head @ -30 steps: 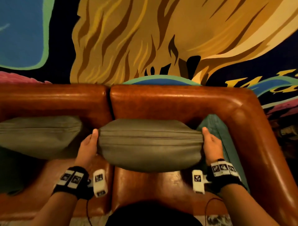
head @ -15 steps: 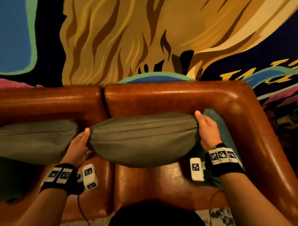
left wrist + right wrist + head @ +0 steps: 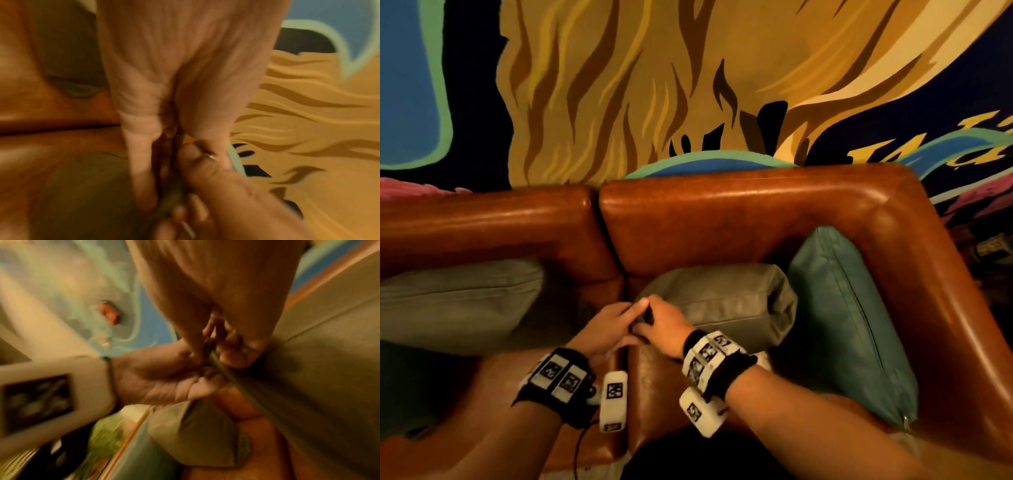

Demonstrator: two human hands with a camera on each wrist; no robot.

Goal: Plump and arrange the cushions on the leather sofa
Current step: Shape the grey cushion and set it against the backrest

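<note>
Left hand (image 3: 608, 327): its grip is clamped on the near left corner of the olive cushion (image 3: 726, 298), fingers and thumb pinching the fabric edge.
Right hand (image 3: 666, 325): its grip is clamped on the same corner, fingertips touching those of the left hand.
Olive cushion: on the leather sofa (image 3: 739, 212) seat, beyond and to the right of both grips, its back against the backrest, its right end crumpled against the teal cushion (image 3: 849, 318).
Teal cushion: well right of the grips, leaning on the sofa's armrest.
Second olive cushion (image 3: 455, 301): left of the grips, on the neighbouring seat against the backrest.
Wall mural (image 3: 654, 85): above the backrest, beyond the grips.
Wrist views: blurred; a seam runs between the pinching fingers.
</note>
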